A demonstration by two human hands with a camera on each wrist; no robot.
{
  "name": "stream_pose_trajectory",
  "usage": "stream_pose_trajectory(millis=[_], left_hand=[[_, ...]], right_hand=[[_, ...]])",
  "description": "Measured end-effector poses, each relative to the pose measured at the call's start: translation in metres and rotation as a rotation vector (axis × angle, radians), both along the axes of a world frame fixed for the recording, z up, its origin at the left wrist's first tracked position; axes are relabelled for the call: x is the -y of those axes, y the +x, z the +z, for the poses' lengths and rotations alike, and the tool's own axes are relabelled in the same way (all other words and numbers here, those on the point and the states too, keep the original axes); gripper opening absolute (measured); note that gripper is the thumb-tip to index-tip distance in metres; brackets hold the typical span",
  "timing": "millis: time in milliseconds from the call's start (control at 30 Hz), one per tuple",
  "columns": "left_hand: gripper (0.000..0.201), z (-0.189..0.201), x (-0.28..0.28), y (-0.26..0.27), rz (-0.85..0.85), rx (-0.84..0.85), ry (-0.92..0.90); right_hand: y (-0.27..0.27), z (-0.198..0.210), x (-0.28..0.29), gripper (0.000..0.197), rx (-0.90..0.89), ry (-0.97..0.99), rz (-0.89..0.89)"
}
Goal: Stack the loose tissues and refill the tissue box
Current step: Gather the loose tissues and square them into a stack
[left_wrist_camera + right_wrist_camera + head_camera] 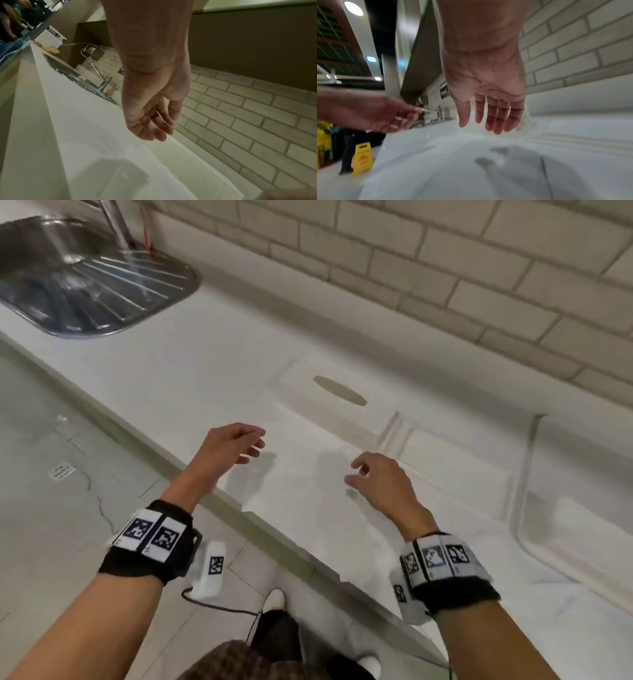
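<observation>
We're over the white stone countertop (191, 361), and right below us lies a flat stack of white paper tissues (301, 491), embossed with fine ribs along its layered edge in the left wrist view, reaching out to the counter's front lip. Just behind it, toward the wall of pale brick-shaped tiles (479, 268), sits the white rectangular tissue box (339, 402), its top showing one oval slot; nothing pokes out of the slot. More white tissues (455, 470) lie spread to the right of the box, though everything is so white that we cannot count the sheets. Our left hand (227, 448) hovers above the stack's left side, fingers loosely curled and apart, holding nothing. Our right hand (380, 481) hovers above the stack's right side, fingers (496, 115) hanging relaxed and slightly spread, also holding nothing; both cast shadows on the paper. We count one box, two hands, and one steel sink with a ribbed drainboard (85, 278) at far left. Each wrist wears a black band (147, 546) with square black-and-white coded markers. For writing, a small dark sign (443, 92) on the far wall is too blurred to read, and the yellow floor sign (362, 158) carries print we cannot make out.
</observation>
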State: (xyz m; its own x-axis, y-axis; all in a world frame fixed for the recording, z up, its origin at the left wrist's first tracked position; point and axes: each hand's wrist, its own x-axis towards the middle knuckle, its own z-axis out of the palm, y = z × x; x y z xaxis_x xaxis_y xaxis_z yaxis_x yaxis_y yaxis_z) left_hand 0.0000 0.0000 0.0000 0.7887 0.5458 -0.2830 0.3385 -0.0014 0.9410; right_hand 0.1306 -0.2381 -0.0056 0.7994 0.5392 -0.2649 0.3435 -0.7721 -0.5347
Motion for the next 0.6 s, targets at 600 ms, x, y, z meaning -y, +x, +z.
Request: stream_pose_trajectory(millis=[600], left_hand=[[0.051, -0.03, 0.039, 0.023, 0.095, 0.04, -0.354]], right_hand=[[0.008, 0.003, -0.038, 0.018, -0.435, 0.337, -0.187]])
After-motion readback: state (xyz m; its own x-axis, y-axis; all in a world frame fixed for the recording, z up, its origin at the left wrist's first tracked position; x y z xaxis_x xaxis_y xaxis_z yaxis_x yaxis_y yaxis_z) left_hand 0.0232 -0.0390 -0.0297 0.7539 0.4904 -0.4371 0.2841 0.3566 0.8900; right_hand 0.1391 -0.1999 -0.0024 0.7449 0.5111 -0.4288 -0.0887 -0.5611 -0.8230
